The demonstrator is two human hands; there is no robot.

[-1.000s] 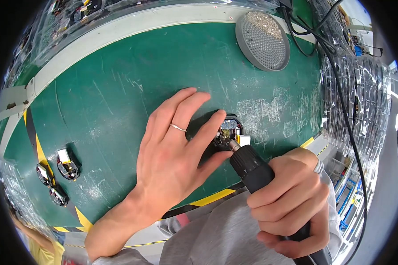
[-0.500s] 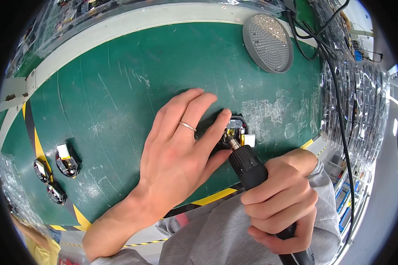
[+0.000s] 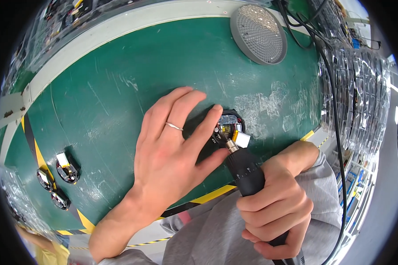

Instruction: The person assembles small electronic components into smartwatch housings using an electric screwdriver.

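Observation:
My right hand (image 3: 274, 205) is wrapped round a black electric screwdriver (image 3: 245, 170). Its metal bit end meets the lower part of an opened black housing (image 3: 226, 125), which shows a circuit board and small wires inside. A white battery pouch with yellow tape (image 3: 242, 139) sticks out at the housing's right side. With thumb and index finger, my left hand (image 3: 168, 137) steadies the left side of this housing against the green table. A ring is on one finger, and the other fingers stretch over the tabletop. Finger and bit hide part of the housing.
Several similar opened housings (image 3: 67, 171) lie at the left near yellow-black edge tape (image 3: 40, 154). A grey round tray (image 3: 258, 37) holding small screws stands at the far right. Clear plastic trays (image 3: 356, 97) are stacked beyond the right edge, where black cables hang. Another person's yellow clothing (image 3: 51, 256) shows lower left.
The view has shifted slightly, so the table things sit differently in it. More of the housing's inside shows beside the screwdriver bit. Both hands keep their hold.

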